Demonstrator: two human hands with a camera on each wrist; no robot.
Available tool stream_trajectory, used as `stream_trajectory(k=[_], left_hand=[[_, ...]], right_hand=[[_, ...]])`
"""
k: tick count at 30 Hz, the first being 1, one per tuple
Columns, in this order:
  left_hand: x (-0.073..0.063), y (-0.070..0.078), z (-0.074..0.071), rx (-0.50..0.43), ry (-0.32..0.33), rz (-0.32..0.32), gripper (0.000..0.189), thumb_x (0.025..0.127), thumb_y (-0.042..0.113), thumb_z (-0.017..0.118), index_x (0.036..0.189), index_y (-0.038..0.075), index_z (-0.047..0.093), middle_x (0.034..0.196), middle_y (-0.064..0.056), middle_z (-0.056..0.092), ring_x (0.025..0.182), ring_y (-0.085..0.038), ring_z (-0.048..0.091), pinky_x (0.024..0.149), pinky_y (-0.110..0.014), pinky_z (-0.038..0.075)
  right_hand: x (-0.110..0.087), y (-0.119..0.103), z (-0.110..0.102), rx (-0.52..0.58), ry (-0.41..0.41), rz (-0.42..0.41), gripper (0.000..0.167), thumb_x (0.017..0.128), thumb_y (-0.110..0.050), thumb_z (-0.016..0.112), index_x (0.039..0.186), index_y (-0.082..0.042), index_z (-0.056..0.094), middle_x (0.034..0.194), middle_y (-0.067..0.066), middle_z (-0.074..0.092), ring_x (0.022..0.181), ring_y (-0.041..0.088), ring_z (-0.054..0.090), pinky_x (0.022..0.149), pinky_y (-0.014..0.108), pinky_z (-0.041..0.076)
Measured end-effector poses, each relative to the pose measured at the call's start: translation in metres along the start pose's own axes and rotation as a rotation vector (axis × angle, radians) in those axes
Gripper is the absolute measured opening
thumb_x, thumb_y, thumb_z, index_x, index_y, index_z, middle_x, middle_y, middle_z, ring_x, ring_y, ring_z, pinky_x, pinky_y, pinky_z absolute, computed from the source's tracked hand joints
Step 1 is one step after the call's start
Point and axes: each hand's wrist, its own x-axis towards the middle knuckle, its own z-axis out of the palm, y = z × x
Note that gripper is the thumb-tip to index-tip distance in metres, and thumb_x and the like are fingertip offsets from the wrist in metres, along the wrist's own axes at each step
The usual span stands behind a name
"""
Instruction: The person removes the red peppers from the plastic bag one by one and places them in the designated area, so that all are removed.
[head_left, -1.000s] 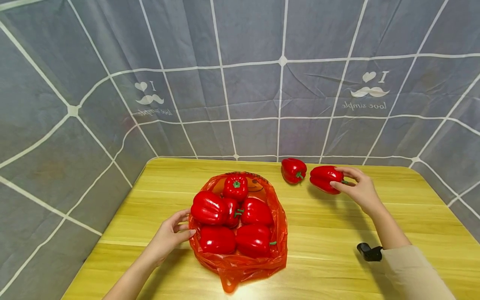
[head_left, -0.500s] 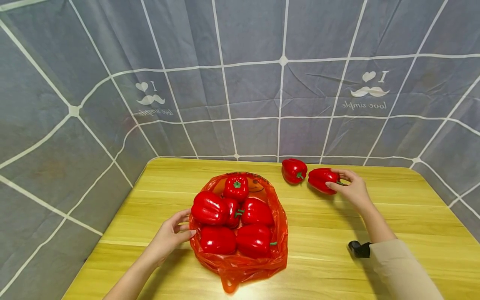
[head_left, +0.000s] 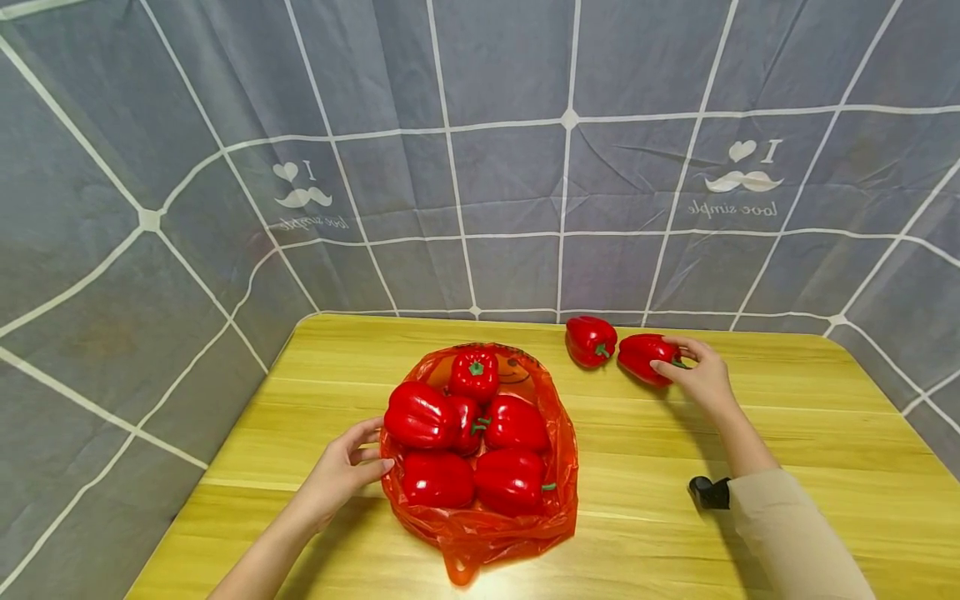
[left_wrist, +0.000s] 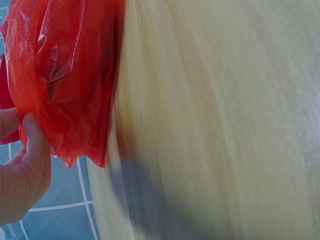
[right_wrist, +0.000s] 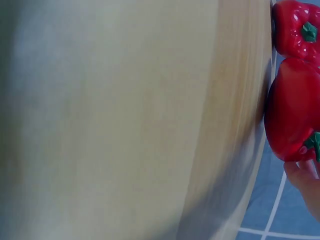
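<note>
A red plastic bag (head_left: 517,537) stands wide open on the table, with several red bell peppers (head_left: 438,479) inside. My left hand (head_left: 345,467) pinches the bag's left rim between thumb and fingers; the left wrist view shows the fingertips (left_wrist: 35,132) against the thin film. Off to the right, my right hand (head_left: 703,375) grips a red bell pepper (head_left: 641,358) by its stem end. This pepper (right_wrist: 292,112) lies on its side on the table, its green stem partly covered by the fingers. Another red bell pepper (head_left: 585,337) rests just left of it.
The yellow wood-grain table (head_left: 630,517) ends at a grey curtain (head_left: 510,183) with white lines, which hangs behind and on both sides. A black strap mount (head_left: 708,493) sticks out at the right sleeve (head_left: 787,525).
My right hand has moved slightly left and lowered the bell pepper onto the table, close to the other loose one. The left hand and the bag have stayed put.
</note>
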Motion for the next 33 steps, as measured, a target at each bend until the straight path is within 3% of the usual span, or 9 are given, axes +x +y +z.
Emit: stream_trajectory(k=[10, 33], left_hand=[[0.001, 0.001, 0.0, 0.006, 0.005, -0.006, 0.06, 0.082, -0.005, 0.063, 0.136, -0.005, 0.037, 0.127, -0.027, 0.044, 0.106, -0.034, 0.056, 0.074, -0.033, 0.054], [0.0, -0.001, 0.0, 0.034, 0.008, 0.008, 0.06, 0.081, -0.004, 0.064, 0.135, -0.006, 0.037, 0.127, -0.027, 0.044, 0.107, -0.036, 0.055, 0.076, -0.033, 0.053]], right_hand=[[0.007, 0.0, 0.005, -0.017, 0.042, -0.006, 0.052, 0.085, -0.02, 0.069, 0.127, 0.004, 0.051, 0.133, 0.03, 0.038, 0.119, 0.046, 0.038, 0.096, 0.059, 0.033], [0.026, 0.002, 0.027, -0.052, 0.157, -0.092, 0.042, 0.079, -0.004, 0.071, 0.117, 0.006, 0.056, 0.123, 0.03, 0.043, 0.114, 0.044, 0.039, 0.095, 0.055, 0.034]])
